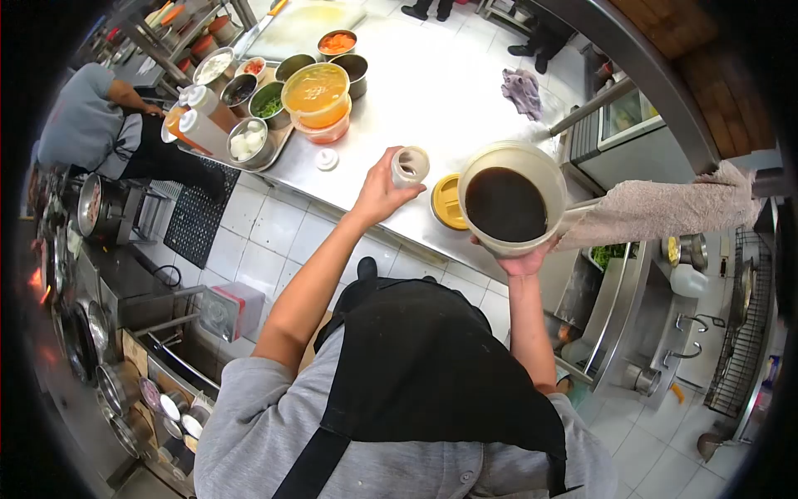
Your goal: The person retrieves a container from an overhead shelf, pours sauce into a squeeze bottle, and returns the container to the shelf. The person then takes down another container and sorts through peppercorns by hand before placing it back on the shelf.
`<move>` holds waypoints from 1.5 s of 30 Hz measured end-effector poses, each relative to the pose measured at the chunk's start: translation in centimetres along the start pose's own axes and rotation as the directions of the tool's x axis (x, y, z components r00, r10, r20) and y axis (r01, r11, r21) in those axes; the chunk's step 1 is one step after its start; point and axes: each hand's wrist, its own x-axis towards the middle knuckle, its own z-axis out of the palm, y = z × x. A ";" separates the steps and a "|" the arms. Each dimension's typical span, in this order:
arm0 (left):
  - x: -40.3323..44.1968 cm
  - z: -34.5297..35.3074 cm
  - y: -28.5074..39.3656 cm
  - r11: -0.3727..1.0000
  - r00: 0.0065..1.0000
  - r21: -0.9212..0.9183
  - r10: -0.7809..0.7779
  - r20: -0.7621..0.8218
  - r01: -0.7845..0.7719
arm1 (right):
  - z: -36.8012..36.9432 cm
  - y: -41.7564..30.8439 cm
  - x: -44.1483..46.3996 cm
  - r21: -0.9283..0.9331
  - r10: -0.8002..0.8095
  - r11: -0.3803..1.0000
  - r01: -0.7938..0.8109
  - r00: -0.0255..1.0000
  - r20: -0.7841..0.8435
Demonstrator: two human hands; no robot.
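My left hand (384,193) is wrapped round a small translucent squeeze bottle (411,166) with its top off, standing at the edge of the steel counter. Inside it I see a little dark liquid. My right hand (522,259) grips a large translucent tub (552,179) from below and in front; the tub is tilted slightly and holds dark brown liquid (505,205). Between the two lies a yellow lid (449,202), partly hidden by the tub. A white bottle cap (327,160) rests on the counter to the left of the bottle.
Several metal tins of ingredients, squeeze bottles (204,133) and stacked orange tubs (317,96) crowd the counter's left. A towel (657,212) hangs over a rail at right; a purple cloth (522,93) lies at the far edge. Another person (83,125) works at left, near burners with flames.
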 end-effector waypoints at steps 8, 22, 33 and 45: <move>-1.9 -2.8 2.1 0.990 0.992 0.134 0.030 0.123 -0.047 | 1.0 0.5 -0.9 -0.136 -0.045 0.990 0.040 0.998 -0.038; -4.0 -4.5 1.0 0.974 0.974 0.124 0.168 0.150 -0.187 | 1.5 1.3 -2.4 -0.230 -0.010 0.973 -0.013 0.995 -0.096; -3.7 -5.7 0.5 0.977 0.974 0.130 0.148 0.171 -0.172 | 2.4 0.9 -1.8 -0.331 0.000 0.943 -0.038 0.994 -0.113; -3.3 -5.9 -0.1 0.979 0.974 0.108 0.154 0.168 -0.173 | 2.7 0.7 -1.6 -0.370 0.007 0.928 -0.050 0.993 -0.117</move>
